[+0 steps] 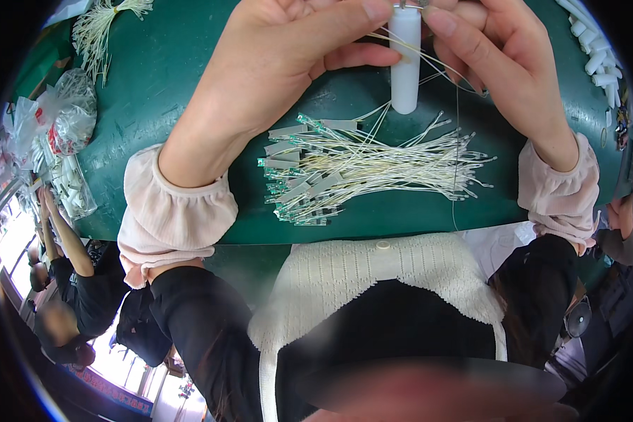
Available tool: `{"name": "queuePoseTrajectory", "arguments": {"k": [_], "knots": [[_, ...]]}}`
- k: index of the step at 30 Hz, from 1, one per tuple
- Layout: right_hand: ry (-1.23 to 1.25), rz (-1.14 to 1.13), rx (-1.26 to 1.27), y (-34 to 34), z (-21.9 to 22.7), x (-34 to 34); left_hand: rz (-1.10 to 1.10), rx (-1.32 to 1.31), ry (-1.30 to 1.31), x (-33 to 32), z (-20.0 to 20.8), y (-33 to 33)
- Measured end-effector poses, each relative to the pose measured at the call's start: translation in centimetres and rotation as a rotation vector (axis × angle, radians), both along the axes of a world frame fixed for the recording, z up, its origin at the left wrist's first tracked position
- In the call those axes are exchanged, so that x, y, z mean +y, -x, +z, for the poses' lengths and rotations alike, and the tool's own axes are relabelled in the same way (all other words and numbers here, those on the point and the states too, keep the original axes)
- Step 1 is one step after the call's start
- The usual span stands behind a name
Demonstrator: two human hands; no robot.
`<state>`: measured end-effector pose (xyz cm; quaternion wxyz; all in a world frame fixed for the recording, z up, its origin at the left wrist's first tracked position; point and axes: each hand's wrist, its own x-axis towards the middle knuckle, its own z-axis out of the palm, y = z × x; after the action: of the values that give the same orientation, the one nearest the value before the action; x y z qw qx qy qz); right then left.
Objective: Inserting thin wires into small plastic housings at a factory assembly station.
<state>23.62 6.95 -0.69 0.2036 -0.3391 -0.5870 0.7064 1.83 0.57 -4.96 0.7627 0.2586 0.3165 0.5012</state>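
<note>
At the far edge of the view, a white plastic tube hangs upright between my two hands. My left hand is closed, its thumb by the tube's top and a lower finger against its side. Thin pale wires cross in front of the tube toward my right hand. That hand is closed too, its thumb and fingertips pinched at the tube's upper end; what they hold is cut off by the frame edge. Below lies a bundle of pale wires with small green circuit boards at their left ends.
The green table carries another wire bundle at the far left. Clear plastic bags of parts sit at the left edge. Several white tubes are piled at the far right. Another person's hands show at the left.
</note>
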Motion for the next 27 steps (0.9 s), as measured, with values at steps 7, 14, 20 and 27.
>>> {"name": "queuePoseTrajectory", "arguments": {"k": [7, 14, 20, 27], "knots": [[-0.234, 0.080, 0.010, -1.3, -2.3, 0.4, -0.012, -0.065, 0.005, -0.1, 0.1, 0.1], [-0.172, 0.089, -0.072, -1.2, -1.8, -0.1, -0.022, 0.032, 0.049, -0.7, 0.3, 0.1], [-0.274, 0.115, -0.152, -1.2, -1.7, -0.5, -0.090, -0.052, -0.325, 0.9, -3.7, 0.2], [-0.211, 0.152, -0.283, -0.9, 0.0, 0.4, -0.025, 0.002, 0.067, -0.8, -0.1, -0.1]]}}
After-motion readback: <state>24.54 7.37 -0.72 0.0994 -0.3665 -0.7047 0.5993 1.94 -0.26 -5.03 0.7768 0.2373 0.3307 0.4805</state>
